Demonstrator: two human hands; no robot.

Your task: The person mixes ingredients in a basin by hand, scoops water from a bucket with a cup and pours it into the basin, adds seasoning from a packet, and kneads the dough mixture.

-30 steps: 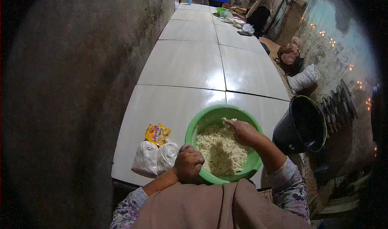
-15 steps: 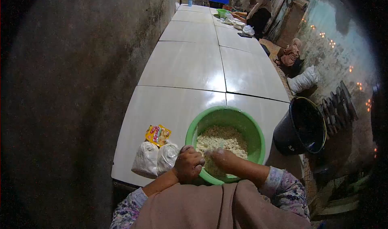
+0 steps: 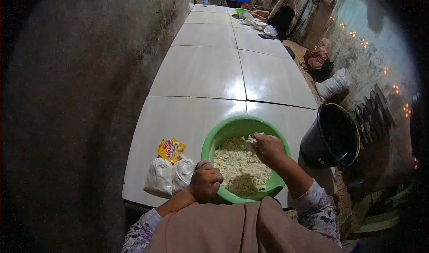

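Observation:
A green basin (image 3: 210,139) holds a pale, crumbly flour mixture (image 3: 237,163). My left hand (image 3: 205,180) is closed at the basin's near left rim, its fingers wrapped round the edge. Over the far right part of the mixture is my right hand (image 3: 269,150), with the fingers curled in and clumps of the mixture showing at the fingertips. Left of the basin stand two clear bags of white powder (image 3: 159,177), side by side. A yellow printed sachet (image 3: 171,149) lies just behind them.
A black bucket (image 3: 313,141) stands right of the table (image 3: 196,69). Beyond it are a white sack (image 3: 333,84) and a crouching person (image 3: 318,54). At the table's far end another person (image 3: 283,14) works by a green bowl (image 3: 241,11). A wall runs along the left.
My right hand has moved from the basin's near left side to its far right, baring more of the mixture. My left hand stays at the rim. The view has shifted slightly.

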